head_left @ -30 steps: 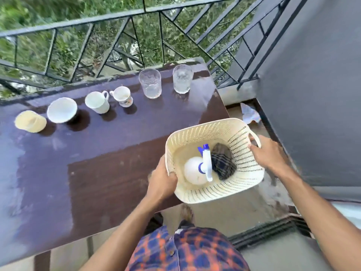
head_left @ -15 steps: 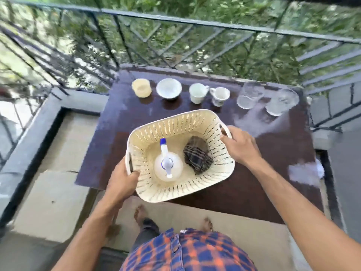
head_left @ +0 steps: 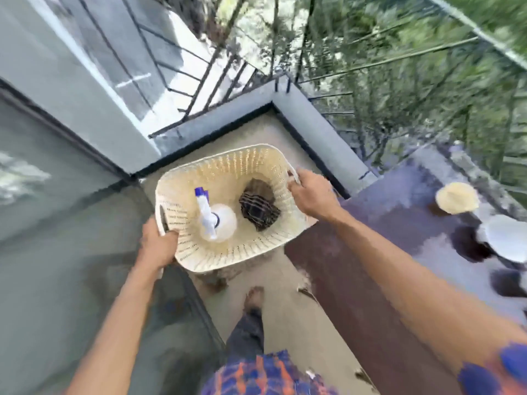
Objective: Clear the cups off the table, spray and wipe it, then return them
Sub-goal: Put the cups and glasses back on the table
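I carry a cream perforated basket (head_left: 251, 163) over the balcony floor, left of the table. My left hand (head_left: 158, 243) grips its near-left handle and my right hand (head_left: 309, 195) grips its far-right handle. Inside lie a white spray bottle with a blue nozzle (head_left: 218, 220) and a dark checked cloth (head_left: 258, 208). The dark brown table (head_left: 385, 223) is at the right. On it stand a yellow cup (head_left: 456, 198) and a white bowl-like cup (head_left: 506, 238) at the frame's right edge. The other cups are out of view.
A low grey parapet (head_left: 313, 124) with a black metal railing (head_left: 216, 72) runs behind the basket. A glass door or panel (head_left: 57, 223) fills the left side. My bare foot (head_left: 253, 297) stands on the concrete floor beside the table's edge.
I have turned left, swinging the basket off the tabletop to over the floor at the balcony corner. Both hands keep their grip on the handles. Most cups have left the view.
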### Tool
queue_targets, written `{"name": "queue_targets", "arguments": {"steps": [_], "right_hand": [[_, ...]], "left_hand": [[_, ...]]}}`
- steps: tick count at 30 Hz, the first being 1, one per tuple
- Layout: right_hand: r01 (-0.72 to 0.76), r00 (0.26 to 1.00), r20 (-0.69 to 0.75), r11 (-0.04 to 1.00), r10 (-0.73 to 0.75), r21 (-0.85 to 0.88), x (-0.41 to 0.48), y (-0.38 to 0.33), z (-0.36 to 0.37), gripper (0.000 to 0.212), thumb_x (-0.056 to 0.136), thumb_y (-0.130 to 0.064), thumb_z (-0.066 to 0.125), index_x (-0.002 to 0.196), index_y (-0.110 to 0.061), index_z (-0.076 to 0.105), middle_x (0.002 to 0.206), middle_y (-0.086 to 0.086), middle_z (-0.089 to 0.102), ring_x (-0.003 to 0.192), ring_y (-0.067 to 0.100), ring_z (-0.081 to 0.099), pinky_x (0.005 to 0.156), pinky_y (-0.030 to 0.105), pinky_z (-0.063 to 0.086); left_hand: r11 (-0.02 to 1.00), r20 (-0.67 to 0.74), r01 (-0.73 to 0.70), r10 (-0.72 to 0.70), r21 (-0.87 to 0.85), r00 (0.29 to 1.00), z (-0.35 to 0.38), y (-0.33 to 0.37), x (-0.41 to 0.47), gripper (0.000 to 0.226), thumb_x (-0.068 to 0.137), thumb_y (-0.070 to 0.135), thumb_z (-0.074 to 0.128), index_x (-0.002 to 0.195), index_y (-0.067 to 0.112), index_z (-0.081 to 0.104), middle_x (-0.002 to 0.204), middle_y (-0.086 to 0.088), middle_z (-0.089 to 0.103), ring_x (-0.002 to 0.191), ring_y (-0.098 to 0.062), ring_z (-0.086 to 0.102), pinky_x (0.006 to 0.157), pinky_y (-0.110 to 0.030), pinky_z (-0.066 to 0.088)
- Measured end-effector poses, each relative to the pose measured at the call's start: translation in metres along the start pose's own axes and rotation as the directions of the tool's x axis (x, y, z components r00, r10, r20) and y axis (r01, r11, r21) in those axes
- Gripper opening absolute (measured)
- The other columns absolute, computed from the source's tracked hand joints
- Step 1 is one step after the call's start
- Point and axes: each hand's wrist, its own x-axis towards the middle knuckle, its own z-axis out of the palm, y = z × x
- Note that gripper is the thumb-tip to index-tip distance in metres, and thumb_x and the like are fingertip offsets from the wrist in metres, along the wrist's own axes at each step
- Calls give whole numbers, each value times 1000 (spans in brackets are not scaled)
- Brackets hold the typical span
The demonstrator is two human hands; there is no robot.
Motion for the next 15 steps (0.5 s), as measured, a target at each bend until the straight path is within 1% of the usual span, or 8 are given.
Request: {"name": "queue_targets", "arguments": {"steps": [1, 3, 4, 6, 8, 10, 13, 15], "right_hand": [[24, 999, 35, 1000, -24, -16, 19, -15, 17, 28, 100, -31, 47, 120, -17, 61, 121, 17, 66, 112, 37, 60, 89, 41, 45], [50, 991, 123, 998, -45, -43, 55, -35, 53, 32, 92, -33, 46, 114, -17, 63, 112, 15, 70, 105, 35, 66, 81, 38, 47], [44, 987, 155, 998, -35, -52, 68, -40, 68, 32, 91, -31, 46, 114, -17, 63, 109, 13, 71, 101, 34, 67, 77, 35, 46], [39, 981, 193, 997, -25, -69, 91, -49, 101, 26, 95, -22, 50, 117, -17, 63, 108, 11, 70, 97, 31, 65, 74, 32, 42], [40, 974, 227, 994, -17, -97, 106, -54, 127, 26, 98, -19, 50, 121, -14, 61, 110, 11, 68, 94, 27, 61, 74, 30, 39], [29, 971, 240, 992, 2, -126, 118, -50, 151, 26, 100, -17, 51, 123, -11, 60, 111, 13, 69, 96, 28, 62, 74, 30, 38], [-11, 964, 260, 992, 44, -127, 134, -39, 182, 28, 98, -15, 50, 124, -11, 61, 113, 16, 68, 101, 32, 64, 75, 31, 39], [-44, 959, 274, 991, 78, -130, 137, -32, 194, 32, 98, -14, 49, 127, -12, 60, 117, 16, 68, 106, 34, 63, 76, 31, 38]], "left_hand": [[999, -17, 24, -24, -31, 1000, -6, -6, 15, 34, 77, 6, 60, 105, 24, 67, 109, -3, 72, 100, -26, 68, 94, -45, 55], [994, -83, 88, -93, -68, 992, -11, -22, 39, 40, 75, 3, 57, 112, 15, 66, 108, -6, 71, 100, -27, 68, 88, -41, 56], [991, -93, 113, -119, -68, 989, -10, -30, 46, 41, 76, 2, 55, 113, 14, 66, 106, -5, 71, 99, -27, 68, 85, -39, 56], [982, -101, 180, -186, -61, 977, -8, -53, 71, 41, 81, -2, 53, 113, 19, 67, 101, -1, 72, 95, -25, 68, 84, -37, 55], [969, -123, 241, -245, -47, 962, -2, -75, 89, 40, 81, 1, 53, 111, 23, 67, 101, 0, 73, 94, -26, 69, 85, -40, 58], [950, -97, 307, -311, -61, 945, 7, -98, 107, 38, 82, 1, 53, 112, 22, 66, 104, -1, 73, 96, -27, 69, 85, -40, 58], [931, -81, 361, -365, -58, 928, 22, -131, 130, 40, 79, 4, 53, 113, 20, 67, 107, -4, 74, 97, -28, 70, 87, -48, 60], [930, -80, 363, -366, -54, 927, 32, -154, 143, 44, 75, 6, 51, 113, 20, 67, 107, -5, 74, 96, -29, 71, 87, -50, 60]]}}
